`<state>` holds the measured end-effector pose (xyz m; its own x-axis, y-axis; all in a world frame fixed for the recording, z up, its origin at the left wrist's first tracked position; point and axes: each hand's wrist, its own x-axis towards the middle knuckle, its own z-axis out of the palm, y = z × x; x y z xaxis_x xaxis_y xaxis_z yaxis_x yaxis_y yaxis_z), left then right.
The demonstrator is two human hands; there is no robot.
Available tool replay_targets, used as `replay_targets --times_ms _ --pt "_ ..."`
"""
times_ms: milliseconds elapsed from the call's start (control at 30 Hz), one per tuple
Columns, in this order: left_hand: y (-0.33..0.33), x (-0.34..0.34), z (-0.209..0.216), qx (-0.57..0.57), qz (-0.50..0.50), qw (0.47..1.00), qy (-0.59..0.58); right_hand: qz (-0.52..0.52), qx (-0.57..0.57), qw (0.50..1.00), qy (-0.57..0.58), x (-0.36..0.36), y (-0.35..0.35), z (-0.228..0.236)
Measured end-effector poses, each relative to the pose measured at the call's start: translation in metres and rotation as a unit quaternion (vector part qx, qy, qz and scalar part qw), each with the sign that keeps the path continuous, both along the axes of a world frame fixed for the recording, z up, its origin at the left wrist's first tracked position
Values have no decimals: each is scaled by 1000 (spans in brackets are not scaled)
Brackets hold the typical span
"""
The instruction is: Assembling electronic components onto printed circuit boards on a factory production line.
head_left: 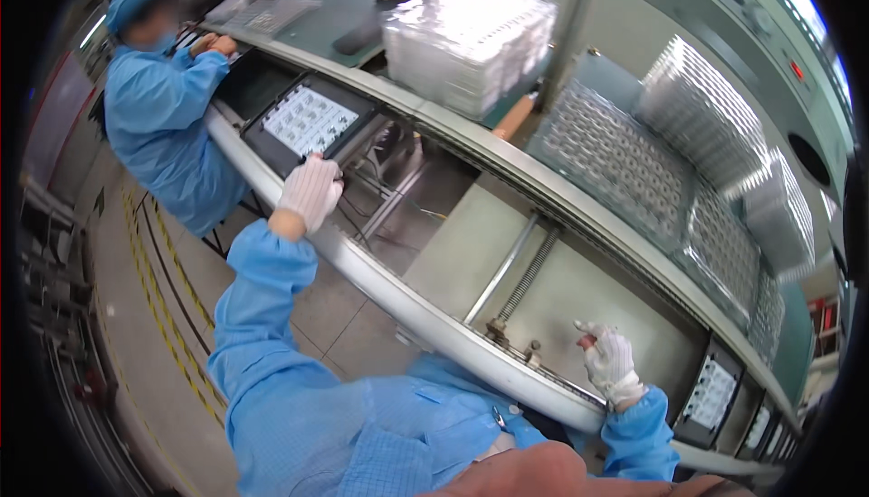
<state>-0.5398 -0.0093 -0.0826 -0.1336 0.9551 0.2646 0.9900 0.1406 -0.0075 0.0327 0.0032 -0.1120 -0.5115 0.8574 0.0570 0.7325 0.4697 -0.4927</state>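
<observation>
My left hand (pixel 312 191), in a white ribbed glove, reaches out to the near corner of a black tray (pixel 344 139). Its fingers are closed at the tray's edge; the fingertips are partly hidden. On that tray lies a white sheet (pixel 310 121) with rows of small dark parts. My right hand (pixel 610 366), gloved with a bare fingertip showing, hovers over the pale bed of the line (pixel 625 302). Nothing is visible in it, and its fingers are loosely bent and apart. Under its wrist runs the line's near rail.
A person in blue (pixel 167 117) works at the far left of the line. Stacked clear plastic trays (pixel 471 44) and trays of round parts (pixel 615 162) stand on the shelf behind. A metal rod and spring (pixel 529 271) cross the bed. Another black tray (pixel 711 393) sits at right.
</observation>
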Motion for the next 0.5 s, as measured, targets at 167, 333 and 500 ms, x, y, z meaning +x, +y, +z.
replay_targets --times_ms 167,333,500 --pt "-25 93 6 12 -124 992 -33 -3 24 999 30 27 2 5" --pt "-34 166 24 -77 -135 976 -153 2 77 997 7 67 21 13" --pt "-43 242 51 -151 -195 955 -166 -42 158 987 -7 121 69 53"
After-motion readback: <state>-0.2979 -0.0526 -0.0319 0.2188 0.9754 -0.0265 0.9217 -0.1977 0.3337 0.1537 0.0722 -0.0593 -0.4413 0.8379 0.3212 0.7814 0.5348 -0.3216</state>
